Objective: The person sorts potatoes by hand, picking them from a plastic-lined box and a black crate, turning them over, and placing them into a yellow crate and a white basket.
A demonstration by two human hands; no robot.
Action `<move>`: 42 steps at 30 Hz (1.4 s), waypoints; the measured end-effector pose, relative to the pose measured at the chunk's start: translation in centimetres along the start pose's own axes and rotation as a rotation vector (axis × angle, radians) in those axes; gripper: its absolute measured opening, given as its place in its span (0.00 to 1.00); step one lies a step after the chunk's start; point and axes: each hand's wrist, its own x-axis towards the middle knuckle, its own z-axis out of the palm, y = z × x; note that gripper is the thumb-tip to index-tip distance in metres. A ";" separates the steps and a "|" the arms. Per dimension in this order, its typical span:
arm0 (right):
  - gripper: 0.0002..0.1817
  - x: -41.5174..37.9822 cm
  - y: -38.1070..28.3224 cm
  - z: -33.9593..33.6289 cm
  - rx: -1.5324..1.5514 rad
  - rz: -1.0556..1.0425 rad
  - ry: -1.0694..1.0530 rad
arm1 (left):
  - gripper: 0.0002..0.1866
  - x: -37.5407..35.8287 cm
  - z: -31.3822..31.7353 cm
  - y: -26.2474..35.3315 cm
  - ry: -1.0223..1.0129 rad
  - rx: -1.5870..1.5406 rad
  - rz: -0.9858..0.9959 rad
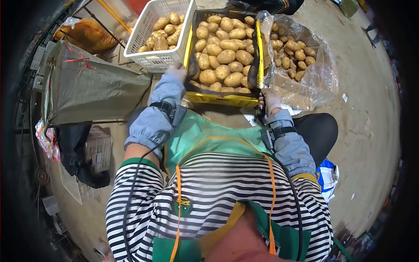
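Note:
A yellow crate [227, 101] with a black mesh liner [192, 89] over its rim stands in front of me, filled with potatoes [226, 56]. My left hand [176, 72], in a pale glove, is at the crate's left side, close to the corner of a white plastic basket [162, 62]; its fingers are blurred and partly hidden. At the crate's front right corner is my right hand [271, 100], also gloved. Its fingers are curled closed on the dark edge of the liner there.
More potatoes [161, 43] lie in the white basket. Right of the crate, a clear plastic bag [321, 81] holds further potatoes [299, 54]. A grey-green sheet-covered stand [96, 87] is on the left, with an orange sack [85, 36] behind it. Another person's dark-clothed leg [275, 5] shows beyond the crate.

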 end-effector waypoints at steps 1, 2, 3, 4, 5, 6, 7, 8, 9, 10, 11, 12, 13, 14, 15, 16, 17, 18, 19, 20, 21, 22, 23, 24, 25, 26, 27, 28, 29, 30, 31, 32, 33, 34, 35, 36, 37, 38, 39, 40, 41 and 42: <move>0.09 0.1 -0.2 0.0 -0.008 -0.067 -0.032 | 0.22 -4.1 -0.7 5.5 -0.109 -0.061 0.075; 0.11 0.0 -0.4 0.0 -0.017 -0.135 -0.062 | 0.18 -4.5 1.9 5.1 -0.153 -0.156 0.191; 0.11 -0.2 -0.4 0.2 -0.020 -0.131 -0.060 | 0.25 -5.7 3.1 6.2 -0.206 0.179 0.342; 0.14 -0.3 -0.5 0.5 -0.101 -0.273 0.008 | 0.37 -8.2 2.1 10.2 -0.371 0.496 0.554; 0.17 -0.6 -0.8 0.8 -0.185 -0.416 0.078 | 0.46 -8.6 5.4 8.2 -0.318 0.629 0.664; 0.23 -1.7 -1.2 1.2 -0.146 -0.496 0.050 | 0.45 -9.7 6.8 8.7 -0.326 0.711 0.649; 0.23 -2.3 -1.3 1.4 -0.148 -0.499 0.059 | 0.45 -10.3 7.8 9.2 -0.334 0.793 0.635; 0.26 -2.9 -1.2 1.4 -0.311 -0.629 0.039 | 0.45 -10.0 8.3 9.5 -0.337 0.788 0.645; 0.29 -3.5 -1.1 1.6 -0.474 -0.754 0.020 | 0.40 -9.3 8.8 9.9 -0.382 0.814 0.554; 0.30 -4.2 -0.7 2.1 -0.492 -0.693 -0.056 | 0.35 -8.8 9.1 10.3 -0.427 0.841 0.462; 0.31 -4.9 -0.1 2.8 -0.507 -0.631 -0.133 | 0.35 -8.3 9.1 10.5 -0.431 0.839 0.473; 0.34 -6.6 -0.2 3.6 -0.396 -0.522 -0.226 | 0.30 -7.7 8.8 10.6 -0.462 0.834 0.473; 0.37 -6.7 0.2 4.2 -0.525 -0.507 -0.228 | 0.26 -7.2 8.3 10.4 -0.491 0.829 0.471; 0.39 -5.8 1.3 4.6 -0.524 -0.470 -0.276 | 0.19 -6.7 8.6 9.3 -0.479 0.755 0.499; 0.40 -5.1 2.2 5.1 -0.522 -0.434 -0.324 | 0.19 -6.7 8.4 9.2 -0.479 0.754 0.502; 0.42 -5.8 1.9 5.8 -0.636 -0.490 -0.310 | 0.18 -6.8 8.2 9.5 -0.491 0.717 0.454; 0.43 -6.5 1.6 6.6 -0.750 -0.546 -0.282 | 0.18 -6.9 8.1 9.9 -0.506 0.679 0.420; 0.39 -4.6 3.2 7.6 -0.769 -0.639 -0.315 | 0.17 -7.6 7.2 10.1 -0.507 0.596 0.421; 0.29 -7.1 0.3 9.0 -0.924 -0.451 -0.358 | 0.17 -7.8 7.1 9.6 -0.507 0.541 0.465; 0.19 -5.1 2.8 10.2 -0.794 -0.559 -0.363 | 0.17 -8.5 7.0 8.5 -0.492 0.509 0.500; 0.19 -12.4 -3.4 10.5 -0.744 -0.254 -0.412 | 0.17 -8.5 7.5 8.2 -0.496 0.481 0.522; 0.19 -1.1 7.3 11.3 -0.829 -0.841 -0.651 | 0.17 -8.3 8.2 8.4 -0.500 0.463 0.536; 0.26 -4.2 4.2 11.7 -0.794 -0.500 -0.422 | 0.17 -8.0 9.4 9.8 -0.511 0.467 0.524; 0.19 -1.9 6.9 13.7 -0.735 -0.628 -0.283 | 0.17 -7.8 9.5 9.6 -0.505 0.484 0.468; 0.17 3.3 8.9 17.6 -0.199 -0.451 -0.291 | 0.17 -7.6 9.7 9.7 -0.492 0.506 0.424; 0.17 7.9 13.0 19.3 0.306 -0.199 -0.318 | 0.17 -7.1 9.5 9.1 -0.463 0.514 0.365; 0.18 6.5 12.1 20.0 0.798 0.074 -0.388 | 0.17 -7.4 9.8 9.5 -0.442 0.539 0.328; 0.16 3.1 9.7 19.4 0.861 0.142 -0.323 | 0.17 -7.3 9.8 8.9 -0.421 0.547 0.284; 0.16 0.2 8.0 18.3 0.915 0.214 -0.253 | 0.17 -7.3 9.6 8.5 -0.395 0.549 0.263; 0.17 -0.8 8.0 18.6 0.911 0.309 -0.274 | 0.17 -7.6 9.1 8.5 -0.380 0.546 0.270; 0.17 -1.1 7.7 18.4 0.969 0.320 -0.356 | 0.17 -7.6 8.8 8.9 -0.377 0.544 0.282; 0.17 -1.3 7.5 17.8 0.912 0.277 -0.318 | 0.15 -7.8 8.8 9.2 -0.327 0.642 0.460; 0.17 -1.8 7.2 17.5 0.856 0.239 -0.277 | 0.14 -8.1 8.8 9.5 -0.275 0.737 0.638; 0.17 -2.3 6.9 17.0 0.859 0.234 -0.266 | 0.13 -7.7 9.7 8.2 -0.176 0.687 0.728; 0.16 -2.9 6.6 16.9 0.900 0.274 -0.226 | 0.13 -7.5 10.0 7.7 -0.176 0.685 0.730; 0.17 -3.1 6.2 17.2 0.934 0.312 -0.193 | 0.13 -7.4 10.0 7.7 -0.202 0.653 0.767; 0.17 1.2 9.3 18.5 0.916 0.249 -0.205 | 0.13 -7.3 10.0 7.5 -0.220 0.617 0.796; 0.17 0.1 8.8 18.1 0.878 0.229 -0.205 | 0.11 -7.2 10.5 6.7 -0.150 0.547 0.844; 0.18 -1.2 8.1 17.5 0.835 0.207 -0.213 | 0.10 -7.3 10.7 6.2 -0.115 0.487 0.903; 0.18 1.1 9.8 18.0 0.865 0.186 -0.247 | 0.10 -7.8 10.4 6.4 -0.088 0.498 0.933; 0.18 3.7 11.3 18.6 0.892 0.165 -0.282 | 0.10 -8.2 10.1 6.8 -0.059 0.510 0.962; 0.17 -0.9 8.5 17.5 0.706 0.122 -0.261 | 0.10 -8.2 10.1 6.7 -0.078 0.489 0.982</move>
